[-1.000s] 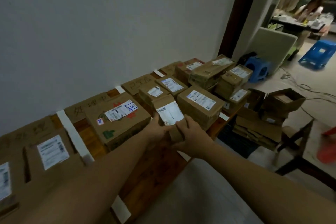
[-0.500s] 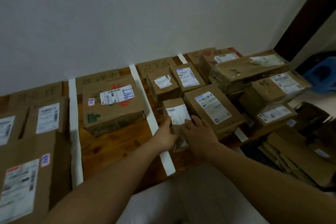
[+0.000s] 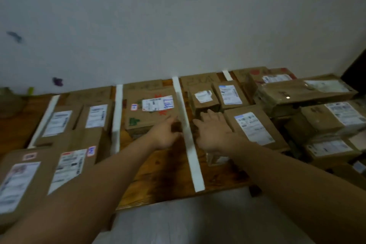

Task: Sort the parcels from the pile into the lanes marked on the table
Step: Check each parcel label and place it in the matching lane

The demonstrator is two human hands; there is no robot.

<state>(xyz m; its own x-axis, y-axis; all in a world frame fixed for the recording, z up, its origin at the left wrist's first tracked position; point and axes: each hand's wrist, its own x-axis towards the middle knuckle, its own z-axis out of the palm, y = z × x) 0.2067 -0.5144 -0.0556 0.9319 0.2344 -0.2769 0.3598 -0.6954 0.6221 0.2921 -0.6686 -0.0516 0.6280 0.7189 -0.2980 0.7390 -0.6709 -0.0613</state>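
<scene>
While both arms reach over the wooden table (image 3: 158, 176), the change from half a second before is clear: the two hands no longer hold the small parcel between them. Far to the left of the middle white tape strip (image 3: 191, 150), several labelled cartons (image 3: 65, 164) lie in their lanes, as they did before. Just left of the strip stands the large box with red marks (image 3: 150, 113), which also has not moved. The left hand (image 3: 165, 134) is now on this side of the strip, in front of that box and apart from the parcel. Its fingers are loose and a little curled, and I see nothing in it, though the picture is blurred there. Just right of the strip, the right hand (image 3: 213, 132) is flat, palm down, with the fingers spread, and it grips nothing. The small parcel (image 3: 216, 159) is almost hidden below this hand and wrist. Only its shiny near end shows, lying on the table in the lane just right of the strip. Whether the hand presses on it or only hovers above it, I cannot tell. Further right of the strip is a carton with a white label (image 3: 255, 127), just beside the parcel, and after it the unsorted pile (image 3: 320, 117). In my judgement this parcel is now placed, and the next one must come from the pile.
</scene>
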